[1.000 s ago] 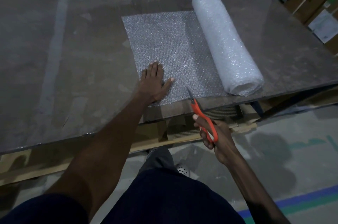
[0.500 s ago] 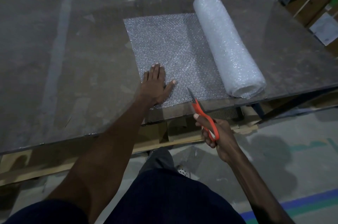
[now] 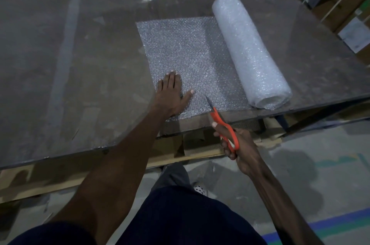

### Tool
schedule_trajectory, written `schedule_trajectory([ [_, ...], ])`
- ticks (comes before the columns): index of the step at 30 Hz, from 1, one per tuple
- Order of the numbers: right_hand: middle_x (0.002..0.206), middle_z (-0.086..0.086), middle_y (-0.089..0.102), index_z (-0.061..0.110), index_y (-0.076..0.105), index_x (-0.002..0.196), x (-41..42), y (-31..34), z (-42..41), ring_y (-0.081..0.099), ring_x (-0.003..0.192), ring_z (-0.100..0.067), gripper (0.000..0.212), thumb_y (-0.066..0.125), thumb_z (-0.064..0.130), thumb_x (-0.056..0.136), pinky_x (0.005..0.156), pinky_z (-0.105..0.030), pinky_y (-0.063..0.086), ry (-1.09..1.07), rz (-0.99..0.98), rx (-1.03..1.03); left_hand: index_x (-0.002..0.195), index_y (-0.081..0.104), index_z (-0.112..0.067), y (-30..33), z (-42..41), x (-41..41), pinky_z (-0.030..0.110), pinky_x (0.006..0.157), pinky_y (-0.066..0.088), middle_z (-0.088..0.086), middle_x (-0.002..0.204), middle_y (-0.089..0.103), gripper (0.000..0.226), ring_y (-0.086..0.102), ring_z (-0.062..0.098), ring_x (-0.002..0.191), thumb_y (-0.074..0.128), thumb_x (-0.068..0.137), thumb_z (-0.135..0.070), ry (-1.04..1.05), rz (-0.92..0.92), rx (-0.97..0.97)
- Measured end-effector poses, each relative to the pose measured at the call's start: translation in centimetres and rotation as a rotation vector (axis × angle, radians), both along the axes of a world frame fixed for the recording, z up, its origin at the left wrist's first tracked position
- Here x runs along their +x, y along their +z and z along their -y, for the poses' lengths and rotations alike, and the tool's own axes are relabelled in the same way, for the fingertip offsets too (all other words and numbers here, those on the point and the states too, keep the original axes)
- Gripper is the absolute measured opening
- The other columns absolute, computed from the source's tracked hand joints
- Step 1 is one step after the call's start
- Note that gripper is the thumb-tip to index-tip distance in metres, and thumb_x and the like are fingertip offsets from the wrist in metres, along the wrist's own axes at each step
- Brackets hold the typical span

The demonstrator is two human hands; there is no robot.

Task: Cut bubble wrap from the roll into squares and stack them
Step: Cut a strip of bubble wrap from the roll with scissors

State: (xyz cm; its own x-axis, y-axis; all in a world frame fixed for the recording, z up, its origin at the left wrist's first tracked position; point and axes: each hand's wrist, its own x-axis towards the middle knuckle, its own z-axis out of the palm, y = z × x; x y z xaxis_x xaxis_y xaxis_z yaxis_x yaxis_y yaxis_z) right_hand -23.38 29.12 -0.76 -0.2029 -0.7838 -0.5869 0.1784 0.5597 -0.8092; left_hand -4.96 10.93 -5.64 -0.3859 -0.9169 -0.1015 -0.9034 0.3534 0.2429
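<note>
A white roll of bubble wrap (image 3: 250, 52) lies on the dark table (image 3: 70, 84), with a flat unrolled sheet (image 3: 186, 54) spread to its left. My left hand (image 3: 172, 94) presses flat, fingers straight, on the sheet's near left corner. My right hand (image 3: 238, 144) grips orange-handled scissors (image 3: 220, 122) just off the table's front edge. Their blades point up at the sheet's near edge, between my left thumb and the roll.
The table's front edge (image 3: 200, 130) runs diagonally in front of me, with a wooden frame beneath it. Cardboard boxes with white labels (image 3: 340, 14) stand at the far right. Grey floor with blue and green tape lines (image 3: 320, 226) lies at the lower right.
The view has shifted slightly. My left hand stays flat on the sheet and the scissors stay at the sheet's near edge.
</note>
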Motion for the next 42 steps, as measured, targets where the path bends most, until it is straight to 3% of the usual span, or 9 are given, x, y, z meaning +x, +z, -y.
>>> schedule_trajectory([
  [13, 0.047, 0.000, 0.047, -0.009, 0.070, 0.099, -0.1, 0.4, 0.4, 0.038, 0.035, -0.009, 0.044, 0.082, 0.029, 0.083, 0.034, -0.018, 0.026, 0.024, -0.013, -0.045, 0.158, 0.003, -0.003, 0.0, -0.2, 0.1, 0.050, 0.124, 0.000, 0.018, 0.166, -0.002, 0.087, -0.004, 0.031, 0.153, 0.015, 0.100, -0.066, 0.002, -0.012, -0.009],
  [22, 0.051, -0.002, 0.049, 0.003, 0.074, 0.086, 0.1, 0.7, 1.2, 0.038, 0.037, -0.010, 0.036, 0.081, 0.037, 0.082, 0.037, -0.017, 0.025, 0.018, -0.026, -0.031, 0.158, 0.005, -0.004, -0.2, -0.1, 0.1, 0.050, 0.124, 0.001, 0.018, 0.166, 0.000, 0.089, -0.003, 0.031, 0.153, 0.014, 0.098, -0.069, 0.009, -0.003, -0.009],
  [29, 0.054, -0.004, 0.046, 0.017, 0.077, 0.081, 0.0, 0.4, 1.2, 0.037, 0.038, -0.011, 0.016, 0.083, 0.031, 0.082, 0.035, -0.017, 0.026, 0.034, 0.013, -0.070, 0.158, 0.005, -0.004, -0.3, -0.3, 0.2, 0.050, 0.124, 0.001, 0.017, 0.166, 0.000, 0.088, -0.003, 0.031, 0.153, 0.015, 0.099, -0.068, 0.011, -0.013, -0.010],
  [37, 0.052, -0.001, 0.050, 0.000, 0.072, 0.093, 0.2, 0.9, 2.0, 0.038, 0.038, -0.010, 0.043, 0.081, 0.041, 0.081, 0.038, -0.018, 0.024, 0.037, -0.032, -0.044, 0.158, 0.002, -0.004, 0.0, -0.4, 0.2, 0.050, 0.124, 0.000, 0.016, 0.166, -0.002, 0.086, -0.005, 0.030, 0.153, 0.016, 0.100, -0.067, 0.013, -0.006, 0.000],
  [42, 0.052, -0.002, 0.048, 0.004, 0.074, 0.092, 0.2, 0.9, 2.2, 0.037, 0.038, -0.010, 0.034, 0.081, 0.036, 0.082, 0.038, -0.019, 0.024, 0.048, -0.030, -0.050, 0.158, 0.002, -0.004, 0.0, -0.6, 0.2, 0.050, 0.124, 0.000, 0.017, 0.166, -0.003, 0.086, -0.006, 0.030, 0.153, 0.016, 0.100, -0.066, 0.011, -0.015, 0.002],
])
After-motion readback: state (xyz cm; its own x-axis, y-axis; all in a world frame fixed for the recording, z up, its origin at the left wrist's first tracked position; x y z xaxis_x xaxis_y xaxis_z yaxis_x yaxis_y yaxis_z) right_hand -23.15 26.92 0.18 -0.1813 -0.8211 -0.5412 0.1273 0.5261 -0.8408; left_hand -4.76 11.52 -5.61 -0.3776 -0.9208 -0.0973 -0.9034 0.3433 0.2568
